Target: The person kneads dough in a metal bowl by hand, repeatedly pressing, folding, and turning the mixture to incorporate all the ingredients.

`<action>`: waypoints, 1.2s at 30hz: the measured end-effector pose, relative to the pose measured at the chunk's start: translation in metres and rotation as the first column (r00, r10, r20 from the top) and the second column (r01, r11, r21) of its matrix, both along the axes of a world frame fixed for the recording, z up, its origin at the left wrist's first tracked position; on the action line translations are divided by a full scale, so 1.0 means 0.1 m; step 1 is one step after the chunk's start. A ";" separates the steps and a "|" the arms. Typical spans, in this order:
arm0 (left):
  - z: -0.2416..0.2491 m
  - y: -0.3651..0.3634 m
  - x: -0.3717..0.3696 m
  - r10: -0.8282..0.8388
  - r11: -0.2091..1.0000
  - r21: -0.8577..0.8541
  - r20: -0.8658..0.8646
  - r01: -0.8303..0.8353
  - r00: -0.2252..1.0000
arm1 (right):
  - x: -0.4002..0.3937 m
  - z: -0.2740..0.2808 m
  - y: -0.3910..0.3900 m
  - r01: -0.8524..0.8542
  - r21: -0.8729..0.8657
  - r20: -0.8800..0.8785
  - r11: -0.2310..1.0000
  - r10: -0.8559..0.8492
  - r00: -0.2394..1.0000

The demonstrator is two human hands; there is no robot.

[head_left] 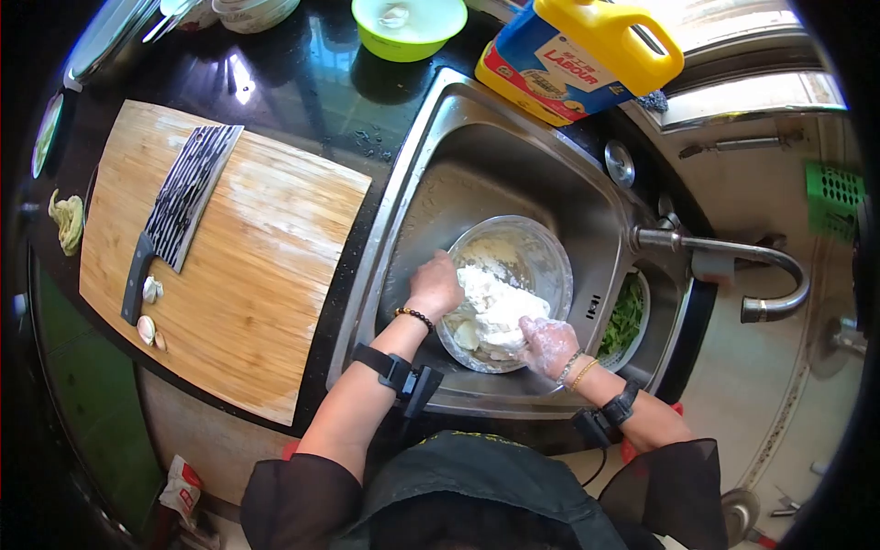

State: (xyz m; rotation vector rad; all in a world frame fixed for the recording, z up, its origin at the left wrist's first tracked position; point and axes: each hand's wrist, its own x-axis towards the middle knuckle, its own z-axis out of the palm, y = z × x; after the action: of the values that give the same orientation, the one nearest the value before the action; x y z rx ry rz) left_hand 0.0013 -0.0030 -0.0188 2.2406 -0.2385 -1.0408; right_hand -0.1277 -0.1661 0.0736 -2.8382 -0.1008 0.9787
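A round metal bowl point(561, 252) stands in the sink basin, with a white floury mass point(500, 307) and some loose beige powder inside. My left hand point(435, 284) is closed on the bowl's left rim. Over the right part of the bowl, my right hand point(548, 345), coated with white flour, has its fingers curled against the white mass. The undersides of its fingers are hidden.
Left of the sink point(403, 197) lies a cutting board point(257, 302) with a patterned cleaver point(192, 197) and garlic pieces point(147, 328). A yellow jug point(573, 60) and green bowl point(408, 32) stand behind. The faucet point(733, 247) and leafy greens point(625, 316) are at right.
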 end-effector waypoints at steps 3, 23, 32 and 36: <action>-0.03 0.00 0.00 0.021 0.999 -0.030 -0.021 -0.022 1.000 | 0.05 -0.07 0.17 -0.071 -0.005 -0.066 0.997 0.070 0.995; -0.03 0.00 -0.02 -0.047 0.999 0.001 0.011 0.047 0.999 | 0.19 -0.95 0.56 0.028 -0.161 -0.282 0.987 -0.073 0.957; 0.08 -0.03 0.00 -0.066 0.995 0.068 -0.017 0.067 0.998 | 0.39 -1.12 0.70 0.172 -0.199 -0.294 0.965 -0.226 0.929; 0.07 -0.05 0.00 -0.083 0.989 0.124 0.013 0.080 0.997 | 0.45 -1.20 0.69 0.166 -0.181 -0.269 0.969 -0.212 0.940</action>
State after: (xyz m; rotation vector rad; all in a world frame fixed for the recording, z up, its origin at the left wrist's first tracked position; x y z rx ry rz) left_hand 0.0013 -0.0078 -0.0121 2.3691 -0.2823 -1.1062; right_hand -0.0832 -0.0974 -0.0464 -2.7342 0.2873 1.3920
